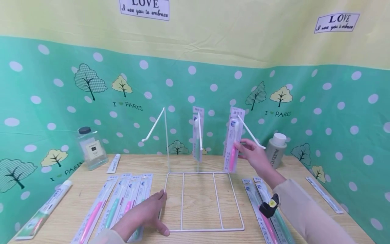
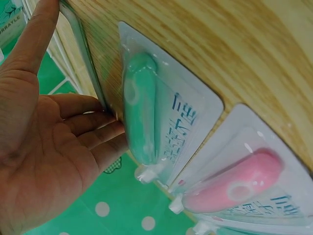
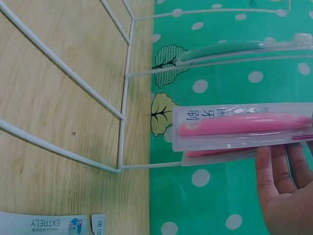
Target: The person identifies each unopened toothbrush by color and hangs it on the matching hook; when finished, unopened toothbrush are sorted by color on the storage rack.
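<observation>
A white wire rack (image 1: 198, 230) stands on the table with three hooked arms rising at its back. My right hand (image 1: 254, 156) pinches the edge of a packaged pink toothbrush (image 1: 234, 145), which hangs upright at the right hook; in the right wrist view its pink handle (image 3: 239, 125) shows, with another pack (image 3: 220, 155) behind it. On the middle hook hangs a packaged green toothbrush (image 1: 197, 135). The left hook (image 1: 153, 123) bears nothing. My left hand (image 1: 150, 210) rests at the rack's front left side, fingers extended, beside a packaged green toothbrush (image 2: 142, 107).
Several packaged toothbrushes (image 1: 94, 210) lie in a row at left, and two packs (image 1: 268, 213) lie at right under my forearm. Around them are a toothpaste tube (image 1: 45, 210), a small tube (image 1: 114, 164), a glass bottle (image 1: 92, 149), a grey bottle (image 1: 276, 150) and a narrow pack (image 1: 324, 195).
</observation>
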`<state>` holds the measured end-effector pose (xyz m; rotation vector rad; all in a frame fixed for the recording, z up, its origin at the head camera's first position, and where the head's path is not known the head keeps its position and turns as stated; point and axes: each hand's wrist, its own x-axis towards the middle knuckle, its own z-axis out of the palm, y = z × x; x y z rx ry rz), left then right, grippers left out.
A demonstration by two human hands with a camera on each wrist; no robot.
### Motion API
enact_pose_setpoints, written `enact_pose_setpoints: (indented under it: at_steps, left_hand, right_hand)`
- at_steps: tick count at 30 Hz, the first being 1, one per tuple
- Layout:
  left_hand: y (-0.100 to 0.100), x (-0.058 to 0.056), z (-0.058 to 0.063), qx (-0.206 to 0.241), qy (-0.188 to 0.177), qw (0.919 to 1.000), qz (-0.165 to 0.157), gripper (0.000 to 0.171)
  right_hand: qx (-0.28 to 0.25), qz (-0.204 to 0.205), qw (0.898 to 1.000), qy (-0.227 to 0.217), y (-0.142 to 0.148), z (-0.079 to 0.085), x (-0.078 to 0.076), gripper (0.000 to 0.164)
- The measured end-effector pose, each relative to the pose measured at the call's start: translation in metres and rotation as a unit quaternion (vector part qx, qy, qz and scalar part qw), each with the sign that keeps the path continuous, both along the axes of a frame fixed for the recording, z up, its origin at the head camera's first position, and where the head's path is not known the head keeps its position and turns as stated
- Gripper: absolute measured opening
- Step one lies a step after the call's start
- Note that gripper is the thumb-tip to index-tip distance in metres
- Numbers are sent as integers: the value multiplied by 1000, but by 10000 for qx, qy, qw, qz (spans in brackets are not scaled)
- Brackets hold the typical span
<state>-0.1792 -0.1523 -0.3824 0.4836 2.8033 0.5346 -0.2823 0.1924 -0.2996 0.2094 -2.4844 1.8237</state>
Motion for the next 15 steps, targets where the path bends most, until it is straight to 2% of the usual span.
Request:
enact_pose_setpoints:
  at_steps: [15]
  left_hand:
    - [-1,-1,-2,-59,60,10000,-36,123]
  right_hand:
    - [47,56,10000,-3,0,-4,-16,64]
